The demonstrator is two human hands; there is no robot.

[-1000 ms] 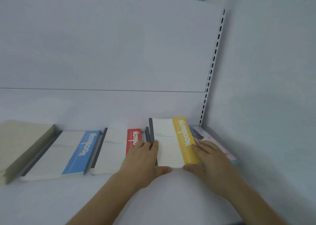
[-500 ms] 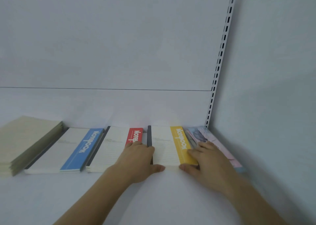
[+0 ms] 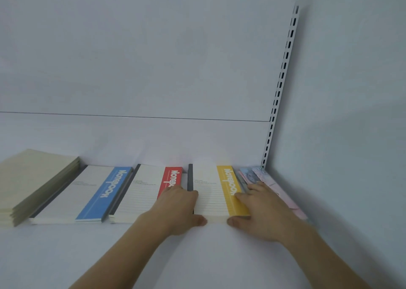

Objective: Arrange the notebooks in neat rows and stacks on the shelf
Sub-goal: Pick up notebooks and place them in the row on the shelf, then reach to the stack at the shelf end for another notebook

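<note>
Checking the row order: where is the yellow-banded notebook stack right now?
Head view, right of centre: the yellow-banded notebook stack lies between the red-banded notebook stack and pastel notebooks.

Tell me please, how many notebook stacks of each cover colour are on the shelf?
Beige stack: 1
Blue-band stack: 1
Red-band stack: 1
Yellow-band stack: 1
Pink-patterned stack: 1
Total: 5
</note>
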